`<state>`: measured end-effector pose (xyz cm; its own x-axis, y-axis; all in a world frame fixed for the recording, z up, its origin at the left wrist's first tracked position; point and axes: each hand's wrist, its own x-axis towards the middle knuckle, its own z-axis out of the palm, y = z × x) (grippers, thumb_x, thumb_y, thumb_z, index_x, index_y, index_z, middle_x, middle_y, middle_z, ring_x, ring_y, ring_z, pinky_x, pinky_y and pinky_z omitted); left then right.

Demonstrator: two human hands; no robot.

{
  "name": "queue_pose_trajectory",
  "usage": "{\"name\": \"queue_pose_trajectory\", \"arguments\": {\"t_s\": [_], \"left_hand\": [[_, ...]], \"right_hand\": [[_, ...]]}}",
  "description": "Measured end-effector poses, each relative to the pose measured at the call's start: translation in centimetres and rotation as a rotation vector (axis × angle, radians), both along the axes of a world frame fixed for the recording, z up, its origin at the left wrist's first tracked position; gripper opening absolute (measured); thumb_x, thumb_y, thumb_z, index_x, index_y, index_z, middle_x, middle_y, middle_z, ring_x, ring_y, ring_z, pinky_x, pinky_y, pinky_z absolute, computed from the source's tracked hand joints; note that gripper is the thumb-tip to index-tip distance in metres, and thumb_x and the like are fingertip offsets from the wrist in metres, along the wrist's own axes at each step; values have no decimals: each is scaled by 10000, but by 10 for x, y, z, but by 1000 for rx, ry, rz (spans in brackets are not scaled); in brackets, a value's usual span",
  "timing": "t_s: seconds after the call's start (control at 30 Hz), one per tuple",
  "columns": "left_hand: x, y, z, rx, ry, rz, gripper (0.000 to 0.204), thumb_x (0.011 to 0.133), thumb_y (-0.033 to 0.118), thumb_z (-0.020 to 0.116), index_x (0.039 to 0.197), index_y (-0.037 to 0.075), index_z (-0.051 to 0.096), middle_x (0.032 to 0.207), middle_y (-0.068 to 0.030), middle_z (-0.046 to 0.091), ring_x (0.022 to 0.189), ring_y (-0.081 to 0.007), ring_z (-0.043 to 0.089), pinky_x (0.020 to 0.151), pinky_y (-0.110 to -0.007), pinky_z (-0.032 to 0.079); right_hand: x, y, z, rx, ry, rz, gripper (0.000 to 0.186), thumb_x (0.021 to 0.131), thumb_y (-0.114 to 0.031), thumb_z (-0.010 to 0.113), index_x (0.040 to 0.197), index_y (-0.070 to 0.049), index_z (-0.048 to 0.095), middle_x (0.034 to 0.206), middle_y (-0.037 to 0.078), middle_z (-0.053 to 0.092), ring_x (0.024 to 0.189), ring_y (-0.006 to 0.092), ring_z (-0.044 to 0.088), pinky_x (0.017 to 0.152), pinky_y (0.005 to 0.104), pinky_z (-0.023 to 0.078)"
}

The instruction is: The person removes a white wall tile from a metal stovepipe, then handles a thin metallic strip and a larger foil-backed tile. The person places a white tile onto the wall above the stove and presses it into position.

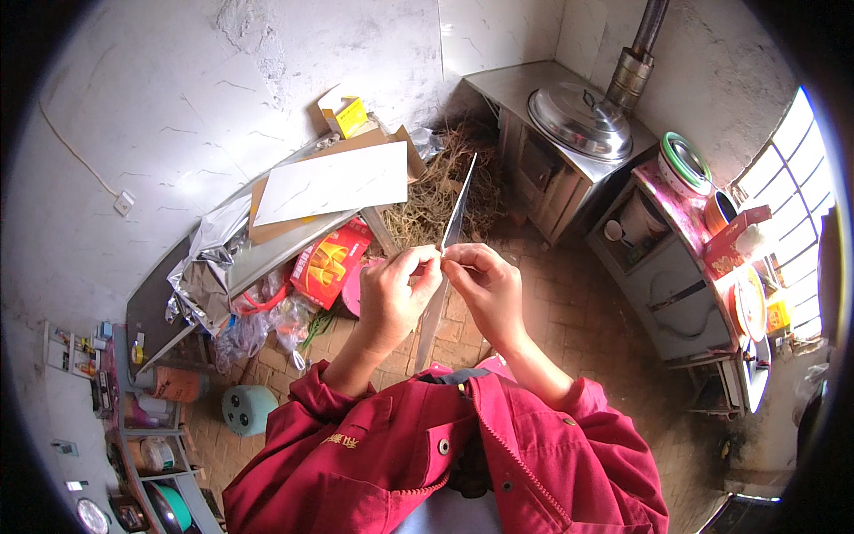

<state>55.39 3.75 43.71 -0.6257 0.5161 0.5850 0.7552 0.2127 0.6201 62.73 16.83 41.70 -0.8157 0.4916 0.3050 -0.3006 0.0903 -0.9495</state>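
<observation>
While the left hand [398, 289] meets the right hand [492, 292], both pinch a long thin strip [455, 222]!
Beyond it, dry brushwood [416, 212] lies heaped beside the metal stove [535, 167].

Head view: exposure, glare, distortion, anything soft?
Head view: window at right blown out; head view: highlights on the steel lid and silvery foil; head view: fisheye bends edges near the rim, corners black; head view: left hand and right hand bright, fairly sharp.
</observation>
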Motion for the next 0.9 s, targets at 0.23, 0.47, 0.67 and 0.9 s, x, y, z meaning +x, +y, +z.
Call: {"name": "queue_pose_trajectory", "arguments": {"t_s": [0.23, 0.47, 0.67, 0.9], "left_hand": [[-2, 4, -8, -15, 213, 46, 116, 826, 68, 677, 930, 48, 628, 856, -119, 700, 687, -294, 682, 582, -364, 538], [-2, 3, -6, -31, 118, 45, 113, 823, 31, 689, 929, 17, 651, 890, -124, 712, 770, -254, 713, 660, -331, 556], [-6, 2, -3, 10, 84, 13, 104, 827, 33, 675, 925, 11, 648, 865, -130, 708, 746, -254, 705, 643, -326, 547], [-12, 1, 0, 93, 25, -26, 92, 813, 45, 683, 894, 28, 643, 820, -113, 705, 685, -244, 703, 578, -325, 531]], "right_hand": [[-2, -1, 0, -1, -23, -12, 73, 843, -11, 650, 890, 46, 649, 898, 60, 652, 811, 91, 631, 735, 230, 518], [-6, -1, 1, 8, -23, -18, 51, 827, 3, 639, 847, 46, 621, 879, 50, 635, 805, 82, 614, 744, 226, 507], [-11, 0, -10, -235, -10, 99, 31, 861, 11, 616, 885, 31, 613, 927, 29, 640, 826, 67, 602, 765, 214, 495], [-12, -3, -7, -298, -10, 111, 61, 894, -17, 621, 931, 29, 630, 943, 30, 656, 874, 70, 608, 809, 216, 497]]}}
